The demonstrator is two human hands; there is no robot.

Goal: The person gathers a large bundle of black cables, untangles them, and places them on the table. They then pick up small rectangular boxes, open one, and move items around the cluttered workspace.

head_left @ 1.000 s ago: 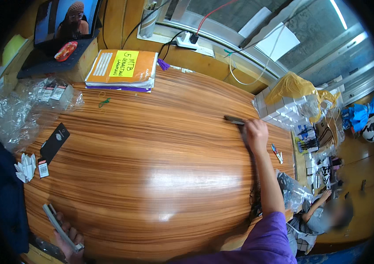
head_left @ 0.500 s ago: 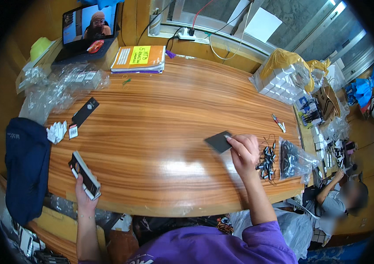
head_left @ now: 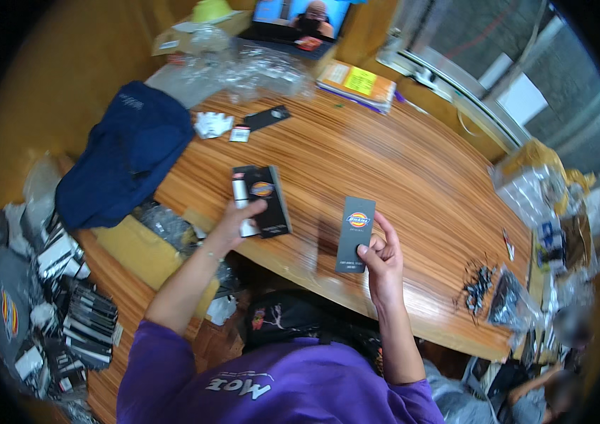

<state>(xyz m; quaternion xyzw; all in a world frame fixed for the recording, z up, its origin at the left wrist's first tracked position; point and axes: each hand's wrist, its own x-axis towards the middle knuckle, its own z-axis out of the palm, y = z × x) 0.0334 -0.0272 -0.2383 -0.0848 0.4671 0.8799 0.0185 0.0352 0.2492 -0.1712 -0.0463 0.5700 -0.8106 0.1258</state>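
Between the thumb and fingers of my right hand [head_left: 385, 267] is a dark grey hang tag [head_left: 354, 244], held upright with its coloured oval logo facing me. My left hand [head_left: 228, 227] grips a thick stack of black hang tags [head_left: 274, 206], its thumb across the front; white label strips show along the stack's left side. Farther off on the table lie a single black hang tag [head_left: 267, 117], a small white label [head_left: 240, 133] and a pile of folded white slips [head_left: 213, 125]. A gap separates the two hands.
A navy cloth bundle [head_left: 127, 152] lies at the table's left edge. Black strings [head_left: 479, 286] and a clear bag of dark pieces [head_left: 512, 300] lie at right, near small snips [head_left: 508, 244]. Notebooks [head_left: 358, 85] and a laptop [head_left: 296, 32] stand at the back. A co-worker sits lower right.
The view has swung left. My right hand has brought its tag closer to the left hand and turned the logo toward me. The left hand's stack now faces me more squarely.
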